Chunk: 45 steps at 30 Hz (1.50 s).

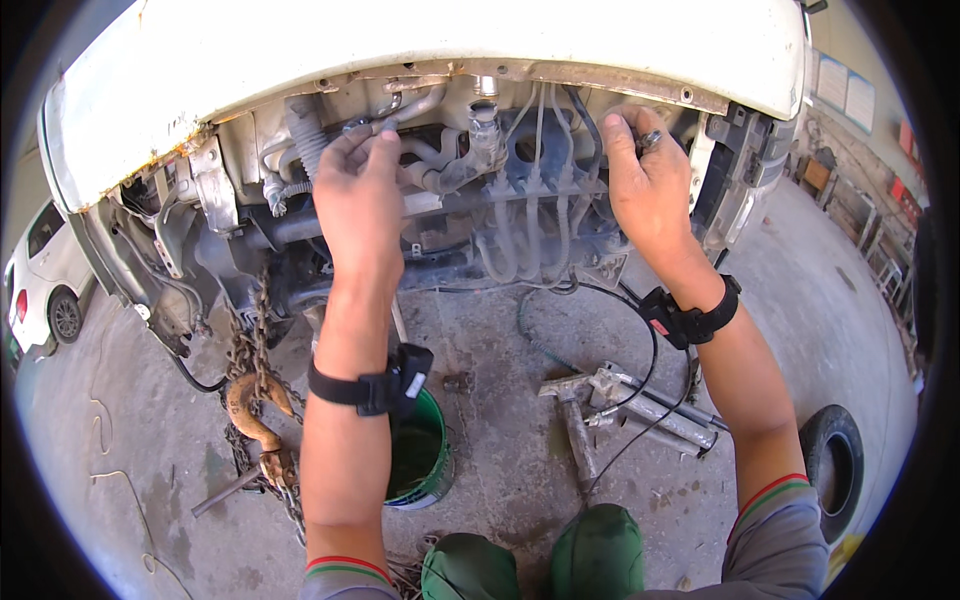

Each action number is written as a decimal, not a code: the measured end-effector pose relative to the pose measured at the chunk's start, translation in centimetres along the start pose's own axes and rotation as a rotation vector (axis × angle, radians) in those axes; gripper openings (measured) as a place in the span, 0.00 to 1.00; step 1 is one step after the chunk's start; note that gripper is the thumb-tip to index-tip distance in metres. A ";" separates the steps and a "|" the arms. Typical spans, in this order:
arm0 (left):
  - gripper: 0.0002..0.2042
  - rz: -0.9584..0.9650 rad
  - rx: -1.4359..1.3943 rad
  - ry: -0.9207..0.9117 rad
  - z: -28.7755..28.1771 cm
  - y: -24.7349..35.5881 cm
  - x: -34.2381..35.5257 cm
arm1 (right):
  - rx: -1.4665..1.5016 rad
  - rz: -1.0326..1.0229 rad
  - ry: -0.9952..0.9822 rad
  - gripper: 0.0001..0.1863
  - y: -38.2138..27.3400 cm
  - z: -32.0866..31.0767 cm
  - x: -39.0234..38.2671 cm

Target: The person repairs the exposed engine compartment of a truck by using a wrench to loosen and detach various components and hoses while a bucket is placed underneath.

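Observation:
A white vehicle body hangs raised above me, its dusty underside full of hoses, pipes and wiring. My left hand reaches up to a grey hose and pipe near the middle, fingers curled on it. My right hand is up at the right side, fingers closed around a small metal part by the black cables. Both wrists wear black straps.
On the concrete floor below lie a green bucket, a hammer, metal tools, a rusty chain with a hook, and a tyre at right. A white car stands at far left.

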State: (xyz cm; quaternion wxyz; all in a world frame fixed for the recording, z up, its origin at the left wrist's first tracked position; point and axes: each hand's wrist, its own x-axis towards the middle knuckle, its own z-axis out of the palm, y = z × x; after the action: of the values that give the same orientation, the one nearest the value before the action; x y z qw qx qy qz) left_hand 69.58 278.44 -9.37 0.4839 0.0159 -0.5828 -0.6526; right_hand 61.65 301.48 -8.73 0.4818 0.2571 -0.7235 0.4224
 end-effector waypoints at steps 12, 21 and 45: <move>0.21 0.279 0.513 -0.074 0.9 1.8 4.3 | -0.105 0.048 -0.179 0.24 4.6 3.1 2.7; 0.03 -0.298 0.068 -0.406 1.5 3.8 6.9 | 0.195 0.248 -0.261 0.27 6.1 4.9 3.5; 0.06 -0.241 0.151 -0.381 2.1 2.5 6.9 | 0.349 0.172 -0.098 0.28 5.8 6.3 2.3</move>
State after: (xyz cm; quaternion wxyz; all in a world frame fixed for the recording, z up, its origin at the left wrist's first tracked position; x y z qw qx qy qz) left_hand 66.21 275.91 -2.98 0.2814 -0.0020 -0.7044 -0.6516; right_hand 53.16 299.14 -9.91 0.3560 0.2943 -0.6812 0.5680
